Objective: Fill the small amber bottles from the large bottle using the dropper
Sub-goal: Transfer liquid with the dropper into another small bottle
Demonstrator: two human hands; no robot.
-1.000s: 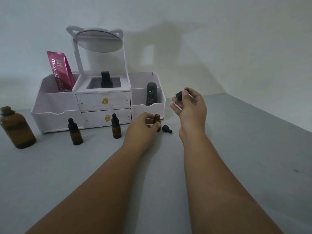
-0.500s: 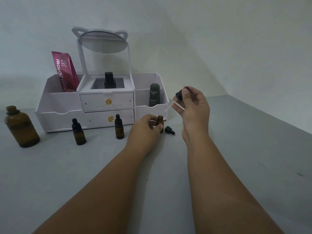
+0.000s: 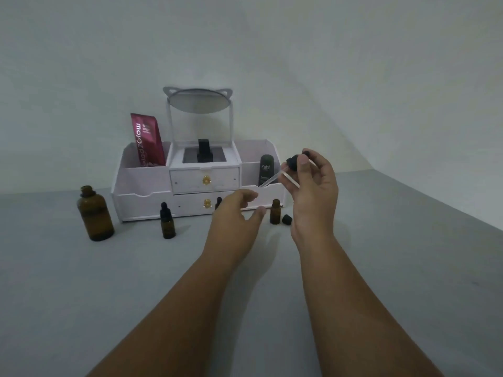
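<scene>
Black-bulbed glass dropper [image 3: 275,178] above uncapped small amber bottle [image 3: 275,212]
Right hand [image 3: 313,191] pinches it, tip slanting down-left; empty left hand [image 3: 236,210] spread, nearer the bottle.

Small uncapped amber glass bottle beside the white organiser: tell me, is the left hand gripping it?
No: the left hand hangs open beside the small uncapped amber glass bottle, with a visible gap between thumb and glass.

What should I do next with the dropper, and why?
Probably carry the dropper in your right hand left to the large bottle and dip its tip in. That bottle stands open, the uncapped small bottle stands ready, and your left hand is free to steady it. Whether the tube already holds liquid, I cannot tell.
</scene>
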